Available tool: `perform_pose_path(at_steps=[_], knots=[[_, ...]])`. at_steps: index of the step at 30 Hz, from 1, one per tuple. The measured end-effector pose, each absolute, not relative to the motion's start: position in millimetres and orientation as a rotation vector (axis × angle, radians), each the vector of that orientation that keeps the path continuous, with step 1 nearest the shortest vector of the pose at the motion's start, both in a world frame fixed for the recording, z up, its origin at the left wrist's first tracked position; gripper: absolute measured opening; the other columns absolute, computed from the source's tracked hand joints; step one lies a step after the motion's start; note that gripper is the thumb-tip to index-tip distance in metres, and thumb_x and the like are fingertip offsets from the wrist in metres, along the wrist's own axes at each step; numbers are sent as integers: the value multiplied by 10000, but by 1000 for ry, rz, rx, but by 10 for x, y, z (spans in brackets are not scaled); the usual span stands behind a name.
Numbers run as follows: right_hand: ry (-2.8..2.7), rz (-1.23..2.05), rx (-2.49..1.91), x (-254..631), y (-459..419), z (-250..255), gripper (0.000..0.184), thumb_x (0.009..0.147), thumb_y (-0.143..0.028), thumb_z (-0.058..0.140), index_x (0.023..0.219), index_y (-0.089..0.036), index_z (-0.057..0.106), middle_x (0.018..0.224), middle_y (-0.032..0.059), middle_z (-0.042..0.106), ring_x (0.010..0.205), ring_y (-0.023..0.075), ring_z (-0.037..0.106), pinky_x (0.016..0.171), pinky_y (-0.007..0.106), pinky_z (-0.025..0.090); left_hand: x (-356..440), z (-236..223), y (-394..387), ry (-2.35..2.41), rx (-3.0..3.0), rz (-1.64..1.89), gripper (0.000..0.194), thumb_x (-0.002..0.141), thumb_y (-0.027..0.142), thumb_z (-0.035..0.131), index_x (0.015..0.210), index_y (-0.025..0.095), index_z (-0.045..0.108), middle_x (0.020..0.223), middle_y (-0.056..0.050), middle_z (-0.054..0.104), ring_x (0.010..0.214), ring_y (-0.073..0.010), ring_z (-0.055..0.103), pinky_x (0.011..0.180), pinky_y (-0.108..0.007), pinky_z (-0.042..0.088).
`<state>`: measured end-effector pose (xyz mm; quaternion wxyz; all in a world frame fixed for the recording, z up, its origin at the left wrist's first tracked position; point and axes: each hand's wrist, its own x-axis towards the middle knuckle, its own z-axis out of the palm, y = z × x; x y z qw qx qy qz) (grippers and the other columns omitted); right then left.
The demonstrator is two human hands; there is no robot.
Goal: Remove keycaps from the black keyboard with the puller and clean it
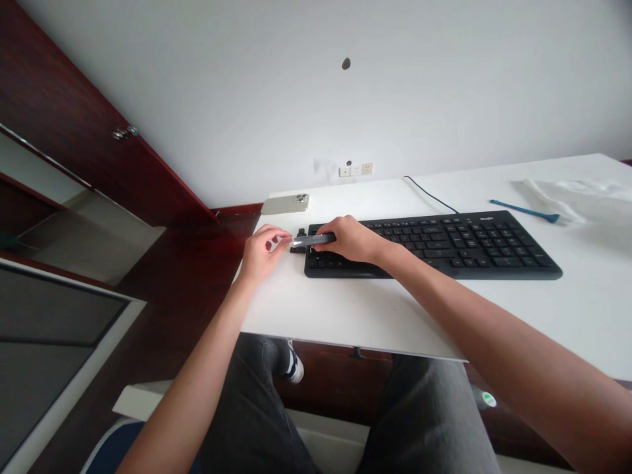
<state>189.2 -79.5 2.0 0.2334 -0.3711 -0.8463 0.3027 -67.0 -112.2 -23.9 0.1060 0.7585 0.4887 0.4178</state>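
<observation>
A slim dark-grey tool with a shiny tip (306, 240) is gripped by my right hand (348, 238), its fingers wrapped round one end. The tool points left above the left end of a black keyboard (469, 245). My left hand (261, 249) has its thumb and forefinger pinched together at the shiny tip. Whether those fingers hold the tip or something small cannot be made out. Small black pieces (301, 232) lie on the table just left of the keyboard, partly hidden by the tool. My right hand covers part of the keyboard's left keys.
A phone (285, 204) lies at the table's back left. A blue stick-like tool (526, 210) and a crumpled clear plastic bag (580, 197) lie at the right of the white table (345, 306). The keyboard's cable (429, 194) runs to the back edge.
</observation>
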Motion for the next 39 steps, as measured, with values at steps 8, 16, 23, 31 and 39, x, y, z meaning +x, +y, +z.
perform_pose_path(at_steps=[8,16,23,31,39], knots=[[-2363,864,-1095,1857,-848,12,105,871,-259,700,856,-197,784,661,-14,668,590,113,501,622,267,347,-568,-145,-338,1379,2040,1495,234,923,387,667,833,179,720,848,-39,744,773,-156,647,689,-254,478],[-2445,705,-1128,1780,-937,-3,99,875,-194,684,900,-219,777,878,32,759,785,175,656,705,270,415,-404,-263,-151,1383,2165,1467,192,932,331,631,836,194,724,832,-19,748,709,-144,611,684,-266,472],[-2525,475,-1271,1740,-1040,50,80,925,-212,666,883,-212,734,916,52,746,807,204,670,686,289,412,-592,-284,-203,1417,2129,1483,190,923,319,630,812,190,715,798,-20,735,696,-148,599,672,-269,460],[-2605,392,-1274,1706,-1066,0,32,925,-216,676,897,-213,661,941,42,719,800,198,663,661,289,386,-601,-338,-135,1418,2131,1444,170,913,298,637,808,194,721,774,-12,726,688,-148,590,677,-276,456],[-2601,379,-1356,1674,-1125,54,58,906,-172,669,897,-215,632,987,67,723,790,210,661,639,297,372,-594,-340,-136,1442,2123,1421,170,907,305,645,821,192,739,796,-23,745,698,-159,610,689,-285,471]])
